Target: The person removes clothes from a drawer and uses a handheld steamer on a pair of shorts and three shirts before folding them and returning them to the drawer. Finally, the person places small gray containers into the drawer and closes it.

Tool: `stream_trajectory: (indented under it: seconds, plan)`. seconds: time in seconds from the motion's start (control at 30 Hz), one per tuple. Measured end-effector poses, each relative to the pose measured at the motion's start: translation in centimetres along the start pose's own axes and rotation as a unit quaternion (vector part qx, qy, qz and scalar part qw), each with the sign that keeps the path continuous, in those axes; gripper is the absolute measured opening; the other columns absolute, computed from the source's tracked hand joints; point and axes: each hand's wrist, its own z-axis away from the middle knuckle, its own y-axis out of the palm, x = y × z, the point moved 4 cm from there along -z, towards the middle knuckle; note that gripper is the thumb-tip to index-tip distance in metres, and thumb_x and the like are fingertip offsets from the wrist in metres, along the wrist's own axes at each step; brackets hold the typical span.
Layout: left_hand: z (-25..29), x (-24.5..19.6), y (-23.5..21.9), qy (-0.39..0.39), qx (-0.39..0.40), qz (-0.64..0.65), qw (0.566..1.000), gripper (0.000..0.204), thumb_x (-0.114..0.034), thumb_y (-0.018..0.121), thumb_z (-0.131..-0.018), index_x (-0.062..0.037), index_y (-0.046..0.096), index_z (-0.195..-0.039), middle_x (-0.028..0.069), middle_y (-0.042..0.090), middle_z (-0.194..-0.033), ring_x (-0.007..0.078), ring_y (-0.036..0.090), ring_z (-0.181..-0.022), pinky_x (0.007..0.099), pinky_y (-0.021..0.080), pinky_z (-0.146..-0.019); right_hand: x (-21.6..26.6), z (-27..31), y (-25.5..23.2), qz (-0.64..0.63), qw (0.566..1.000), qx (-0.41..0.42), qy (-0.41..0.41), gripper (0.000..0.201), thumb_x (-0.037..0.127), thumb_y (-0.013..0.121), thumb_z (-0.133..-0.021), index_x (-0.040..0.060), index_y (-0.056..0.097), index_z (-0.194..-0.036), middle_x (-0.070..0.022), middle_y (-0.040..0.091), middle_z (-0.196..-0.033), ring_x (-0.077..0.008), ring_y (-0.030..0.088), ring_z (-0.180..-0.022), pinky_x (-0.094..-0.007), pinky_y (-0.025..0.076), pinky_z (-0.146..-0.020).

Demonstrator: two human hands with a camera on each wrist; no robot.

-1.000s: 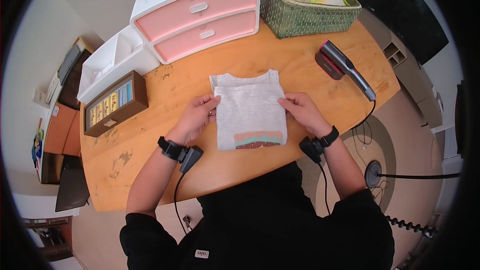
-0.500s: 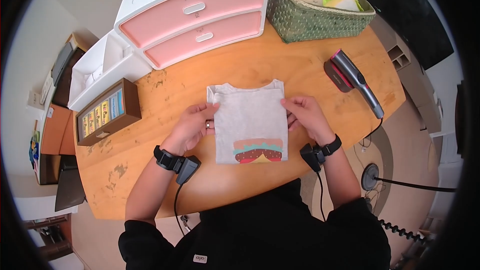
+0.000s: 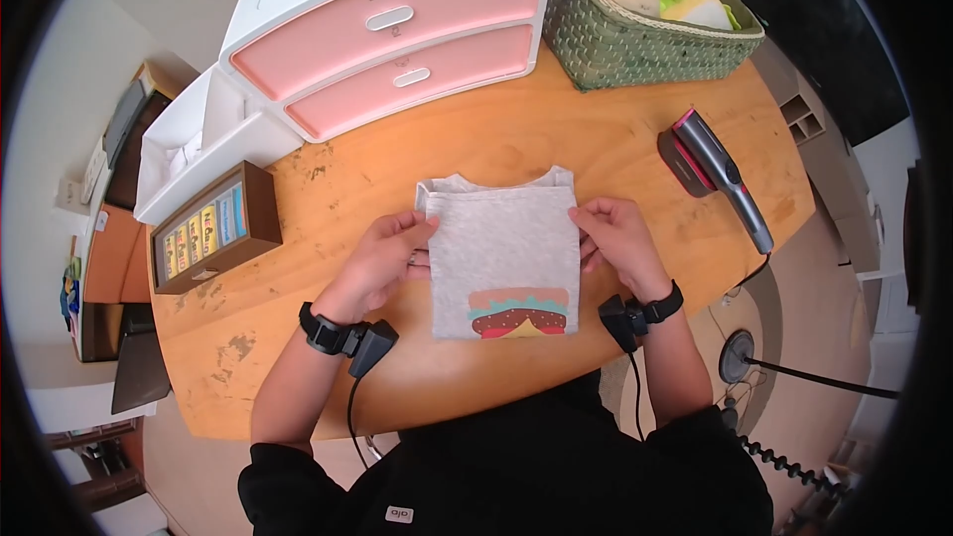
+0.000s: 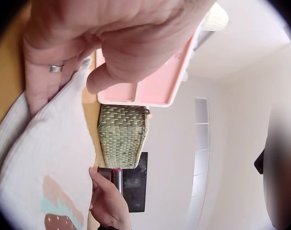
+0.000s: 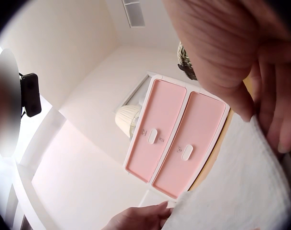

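A light grey shirt [image 3: 501,253], folded into a neat rectangle, lies in front of me on the wooden table. Its neckline points away from me and a burger print [image 3: 518,314] shows at the near edge. My left hand [image 3: 389,250] pinches its left side near the upper corner, thumb on top and fingers underneath. On the opposite side, my right hand [image 3: 623,241] pinches the matching edge. In the left wrist view the fabric [image 4: 52,148] runs between thumb and fingers; the right wrist view shows the cloth [image 5: 236,177] gripped likewise.
Behind the shirt stands a white unit with pink drawers [image 3: 397,55], beside a green woven basket [image 3: 645,50] of plush toys. A handheld steamer [image 3: 717,171] lies at the right. Left are a brown box [image 3: 218,228] and a white bin [image 3: 213,154].
More of the burger print has come into sight at the shirt's near edge. Both hands keep their hold on the sides. The head view has shifted slightly.
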Motion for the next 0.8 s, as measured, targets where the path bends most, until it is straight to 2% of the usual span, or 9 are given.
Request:
stream_trajectory:
  seconds: [0.1, 0.17, 0.23, 0.3, 0.4, 0.53, 0.63, 0.73, 0.8]
  plan:
    - [1.3, -2.8, -1.6, 0.076, -0.066, -0.156, 0.983, 0.021, -0.014, 0.060, -0.107, 0.0018, 0.063, -0.120, 0.0093, 0.072, -0.103, 0.0165, 0.073, -0.085, 0.0315, 0.063, -0.069, 0.6, 0.1, 0.0, 0.004, 1.000, -0.003, -0.003, 0.030, 0.025, 0.073, -0.101, -0.0047, 0.068, -0.099, -0.0083, 0.072, -0.077, -0.0125, 0.068, -0.055, -0.0241, 0.051, -0.043]
    - [0.4, -3.7, -3.6, 0.163, -0.152, -0.287, 0.932, 0.023, -0.015, 0.064, -0.105, 0.0020, 0.064, -0.120, 0.0087, 0.072, -0.100, 0.0151, 0.073, -0.083, 0.0288, 0.062, -0.064, 1.0, 0.3, 0.0, 0.055, 0.998, -0.020, -0.040, 0.031, 0.024, 0.078, -0.097, -0.0047, 0.068, -0.101, -0.0094, 0.072, -0.077, -0.0132, 0.067, -0.055, -0.0267, 0.050, -0.044]
    - [-1.1, -3.6, -3.5, 0.141, -0.114, -0.264, 0.947, 0.025, -0.013, 0.066, -0.103, 0.0018, 0.064, -0.122, 0.0086, 0.072, -0.099, 0.0138, 0.071, -0.080, 0.0270, 0.060, -0.061, 1.5, 0.5, 0.2, 0.137, 0.983, -0.055, -0.104, 0.031, 0.022, 0.081, -0.093, -0.0042, 0.068, -0.103, -0.0113, 0.073, -0.080, -0.0169, 0.068, -0.060, -0.0309, 0.052, -0.050]
    - [-1.8, -3.5, -3.2, 0.130, -0.099, -0.253, 0.954, 0.027, -0.012, 0.067, -0.101, 0.0019, 0.063, -0.124, 0.0085, 0.072, -0.098, 0.0129, 0.070, -0.079, 0.0259, 0.058, -0.059, 2.3, 0.7, 0.7, 0.248, 0.943, -0.112, -0.193, 0.031, 0.017, 0.084, -0.087, -0.0032, 0.068, -0.105, -0.0138, 0.073, -0.086, -0.0237, 0.071, -0.069, -0.0367, 0.055, -0.059]
    - [-2.5, -3.6, -2.6, 0.130, -0.099, -0.257, 0.953, 0.030, -0.011, 0.068, -0.100, 0.0022, 0.062, -0.127, 0.0085, 0.072, -0.098, 0.0128, 0.071, -0.078, 0.0257, 0.057, -0.058, 5.7, 1.7, 3.4, 0.376, 0.821, -0.184, -0.388, 0.034, 0.012, 0.082, -0.082, -0.0006, 0.068, -0.110, -0.0171, 0.071, -0.098, -0.0358, 0.070, -0.093, -0.0447, 0.055, -0.082]
    - [-3.0, -3.8, -2.6, 0.117, -0.085, -0.223, 0.964, 0.033, -0.008, 0.066, -0.099, 0.0025, 0.060, -0.130, 0.0089, 0.073, -0.098, 0.0150, 0.074, -0.081, 0.0258, 0.058, -0.058, 8.2, -0.6, 10.3, 0.364, 0.795, 0.066, -0.480, 0.040, 0.014, 0.080, -0.081, 0.0016, 0.067, -0.117, -0.0178, 0.070, -0.108, -0.0409, 0.064, -0.108, -0.0484, 0.051, -0.095]
    - [-3.2, -3.6, -2.9, 0.111, -0.058, -0.195, 0.973, 0.038, -0.003, 0.064, -0.098, 0.0008, 0.058, -0.135, 0.0094, 0.072, -0.100, 0.0170, 0.076, -0.083, 0.0257, 0.059, -0.059, 7.4, -4.7, 14.1, 0.357, 0.823, 0.203, -0.393, 0.033, 0.014, 0.080, -0.079, 0.0040, 0.071, -0.109, -0.0181, 0.069, -0.110, -0.0395, 0.064, -0.109, -0.0465, 0.051, -0.094]
    - [-2.8, -4.2, -2.6, 0.128, -0.036, -0.211, 0.969, 0.044, 0.002, 0.063, -0.096, -0.0020, 0.057, -0.139, 0.0096, 0.070, -0.103, 0.0174, 0.076, -0.083, 0.0254, 0.059, -0.058, 8.3, -6.2, 15.0, 0.450, 0.797, 0.290, -0.278, 0.026, 0.016, 0.083, -0.077, 0.0056, 0.075, -0.100, -0.0165, 0.071, -0.103, -0.0359, 0.067, -0.101, -0.0447, 0.052, -0.090]
    - [-2.8, -4.4, -2.4, 0.139, -0.016, -0.221, 0.965, 0.047, 0.004, 0.062, -0.095, -0.0042, 0.058, -0.141, 0.0090, 0.068, -0.105, 0.0172, 0.075, -0.083, 0.0251, 0.059, -0.058, 7.9, -6.6, 14.3, 0.377, 0.831, 0.286, -0.292, 0.023, 0.014, 0.085, -0.078, 0.0036, 0.074, -0.096, -0.0117, 0.069, -0.094, -0.0317, 0.067, -0.092, -0.0407, 0.053, -0.089]
